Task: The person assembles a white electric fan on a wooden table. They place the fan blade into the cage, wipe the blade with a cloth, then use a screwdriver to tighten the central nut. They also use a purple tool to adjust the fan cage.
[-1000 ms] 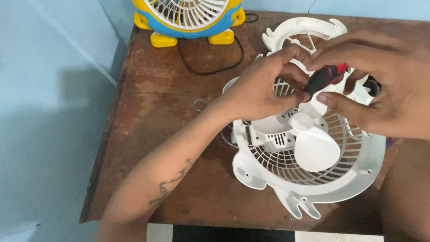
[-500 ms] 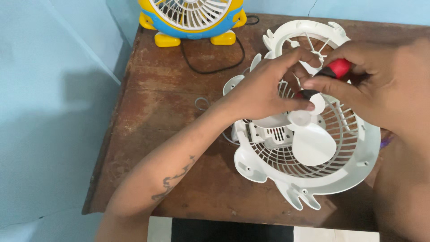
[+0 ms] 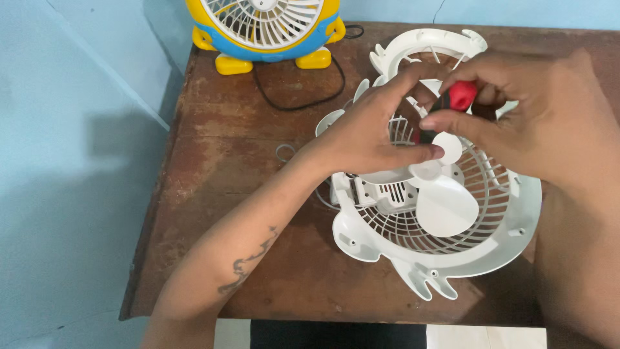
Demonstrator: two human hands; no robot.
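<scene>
Both hands (image 3: 452, 129) over white fan housing (image 3: 445, 226)

This looks like a small home repair corner rather than a fitted workshop. A worn brown wooden table (image 3: 245, 194), scratched and stained, stands pushed into the corner of plain pale blue painted walls (image 3: 71, 161). On it sit a yellow and blue toy-like fan (image 3: 265, 29) with a black cord (image 3: 303, 97) and the white parts of an opened fan (image 3: 445, 220). A strip of light tiled floor (image 3: 478, 336) shows below the table edge.
</scene>
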